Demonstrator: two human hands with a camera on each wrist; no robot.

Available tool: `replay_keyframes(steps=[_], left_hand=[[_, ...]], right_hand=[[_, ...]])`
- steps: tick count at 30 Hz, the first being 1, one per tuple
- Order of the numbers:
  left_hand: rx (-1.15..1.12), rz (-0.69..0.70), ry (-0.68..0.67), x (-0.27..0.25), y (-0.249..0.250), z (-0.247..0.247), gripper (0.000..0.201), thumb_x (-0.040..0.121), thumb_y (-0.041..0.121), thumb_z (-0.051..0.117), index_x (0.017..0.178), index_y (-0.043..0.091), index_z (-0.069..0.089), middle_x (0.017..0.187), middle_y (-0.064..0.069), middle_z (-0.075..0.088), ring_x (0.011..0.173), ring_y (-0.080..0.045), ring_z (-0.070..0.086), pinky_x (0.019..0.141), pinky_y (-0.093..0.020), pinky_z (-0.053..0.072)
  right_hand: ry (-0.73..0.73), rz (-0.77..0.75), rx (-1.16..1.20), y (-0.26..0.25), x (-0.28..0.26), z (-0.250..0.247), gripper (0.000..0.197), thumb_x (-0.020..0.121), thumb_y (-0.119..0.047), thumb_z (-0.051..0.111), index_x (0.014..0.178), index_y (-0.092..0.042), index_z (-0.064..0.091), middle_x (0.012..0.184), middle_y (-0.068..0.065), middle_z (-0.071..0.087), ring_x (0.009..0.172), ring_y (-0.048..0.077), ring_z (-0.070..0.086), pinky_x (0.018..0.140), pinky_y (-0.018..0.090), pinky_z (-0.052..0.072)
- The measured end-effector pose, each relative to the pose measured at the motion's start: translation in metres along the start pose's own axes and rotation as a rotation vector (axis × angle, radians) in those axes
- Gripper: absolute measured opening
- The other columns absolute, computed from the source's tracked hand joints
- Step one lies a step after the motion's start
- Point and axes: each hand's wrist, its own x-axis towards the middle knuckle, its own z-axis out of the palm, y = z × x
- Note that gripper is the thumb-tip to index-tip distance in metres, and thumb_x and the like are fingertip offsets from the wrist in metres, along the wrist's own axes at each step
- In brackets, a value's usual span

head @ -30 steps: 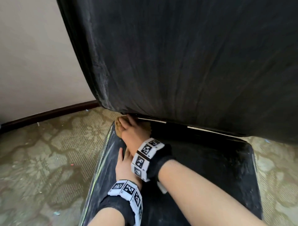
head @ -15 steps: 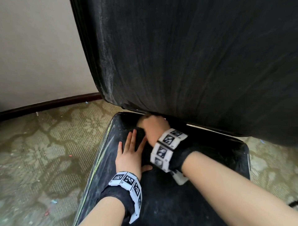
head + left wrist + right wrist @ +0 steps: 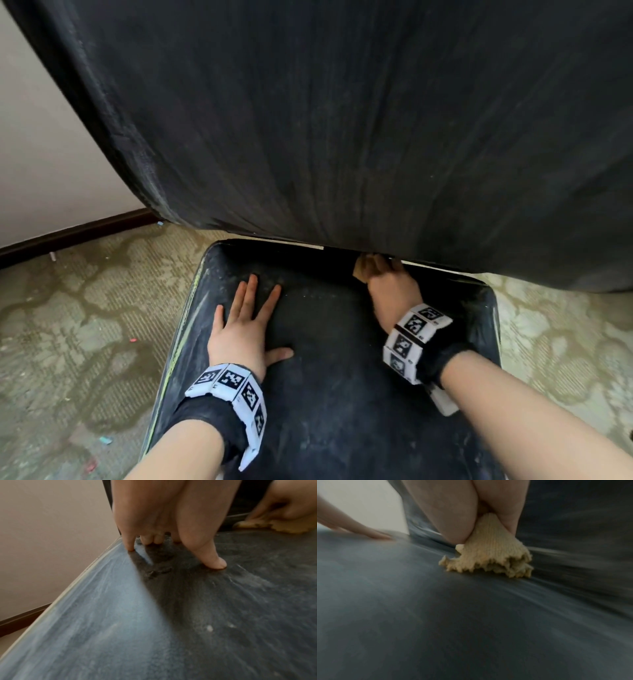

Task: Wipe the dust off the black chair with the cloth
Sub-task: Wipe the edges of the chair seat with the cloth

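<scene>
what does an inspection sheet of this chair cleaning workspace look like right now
surface: black chair seat streaked with pale dust, thickest along its left edge
job's things: yellow cloth bunched against the seat's back edge, under the backrest
clutter: small coloured scraps on the patterned carpet
grippers: left hand flat on the seat, fingers spread; right hand grips the cloth
cables: nothing seen
surroundings: pale wall with dark baseboard
</scene>
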Motion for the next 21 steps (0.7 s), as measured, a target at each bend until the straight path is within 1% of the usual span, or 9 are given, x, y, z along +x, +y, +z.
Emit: replay_keyframes(steps=[1,3,5,8,12,14,16,18,21], left_hand=[[-0.003,-0.003,-0.005,-0.001,0.0,-0.001,0.101,0.076,0.062,0.057,0.143,0.041,-0.015,0.153,0.003,-0.027,0.143,-0.013,-0.019,0.119,-0.04,0.001],[-0.004,-0.004,-0.014,-0.001,0.001,-0.002,0.101,0.076,0.062,0.058,0.143,0.041,-0.015,0.153,0.004,-0.027,0.143,-0.013,-0.019,0.119,-0.04,0.002],[-0.019,-0.008,-0.024,-0.001,0.001,-0.004,0.101,0.076,0.06,0.06,0.143,0.041,-0.013,0.154,0.005,-0.026,0.143,-0.012,-0.019,0.119,-0.04,0.003],[-0.044,-0.02,-0.055,0.0,-0.001,-0.007,0.102,0.076,0.056,0.063,0.144,0.042,-0.011,0.153,0.006,-0.026,0.143,-0.011,-0.019,0.118,-0.041,0.002],[-0.043,-0.038,-0.068,0.0,-0.002,-0.005,0.102,0.077,0.054,0.063,0.144,0.041,-0.013,0.153,0.006,-0.026,0.142,-0.012,-0.019,0.118,-0.043,0.003],[-0.034,-0.038,-0.065,0.001,-0.001,-0.004,0.102,0.077,0.055,0.063,0.144,0.04,-0.013,0.153,0.005,-0.027,0.143,-0.012,-0.019,0.118,-0.043,0.004],[-0.031,-0.039,-0.073,0.0,-0.001,-0.004,0.102,0.077,0.056,0.062,0.144,0.041,-0.013,0.153,0.006,-0.026,0.143,-0.012,-0.018,0.118,-0.042,0.005],[-0.026,-0.046,-0.076,0.0,-0.001,-0.005,0.102,0.077,0.057,0.062,0.143,0.041,-0.014,0.153,0.007,-0.027,0.143,-0.011,-0.018,0.118,-0.042,0.006],[-0.018,-0.05,-0.087,0.0,0.001,-0.006,0.103,0.077,0.057,0.062,0.143,0.041,-0.014,0.153,0.006,-0.027,0.142,-0.012,-0.019,0.119,-0.043,0.007]], right_hand=[[-0.017,0.015,0.002,0.015,-0.007,0.002,0.052,0.091,-0.004,0.034,0.141,-0.003,0.023,0.145,0.016,0.032,0.132,0.034,0.032,0.105,0.039,0.038],[-0.011,0.097,-0.009,0.039,-0.018,0.004,0.055,0.092,-0.007,0.04,0.143,-0.006,0.02,0.147,0.013,0.031,0.133,0.031,0.031,0.103,0.037,0.041],[-0.062,0.187,0.006,0.053,-0.024,0.003,0.051,0.091,-0.005,0.042,0.14,-0.009,0.028,0.14,0.013,0.041,0.128,0.031,0.04,0.095,0.037,0.045],[-0.139,0.317,-0.016,0.067,-0.035,-0.006,0.034,0.09,-0.008,0.044,0.123,-0.01,0.05,0.121,0.013,0.059,0.113,0.031,0.056,0.088,0.037,0.048],[-0.111,0.355,0.047,0.057,-0.039,-0.025,0.025,0.089,-0.015,0.048,0.11,-0.009,0.061,0.116,0.015,0.063,0.107,0.033,0.06,0.084,0.036,0.048],[-0.126,0.189,0.051,0.035,-0.03,-0.024,0.04,0.086,-0.01,0.052,0.126,-0.007,0.05,0.129,0.016,0.054,0.116,0.033,0.054,0.09,0.037,0.047],[-0.086,0.026,0.039,0.021,-0.02,-0.012,0.06,0.087,-0.008,0.051,0.141,-0.008,0.027,0.146,0.013,0.034,0.128,0.032,0.04,0.098,0.038,0.043],[-0.067,0.03,0.004,0.03,-0.018,-0.006,0.061,0.091,-0.008,0.043,0.145,-0.009,0.014,0.151,0.011,0.024,0.134,0.031,0.03,0.1,0.04,0.041],[-0.096,0.146,-0.03,0.065,-0.034,0.001,0.062,0.092,-0.008,0.042,0.145,-0.012,0.012,0.149,0.012,0.025,0.133,0.032,0.033,0.097,0.042,0.042]])
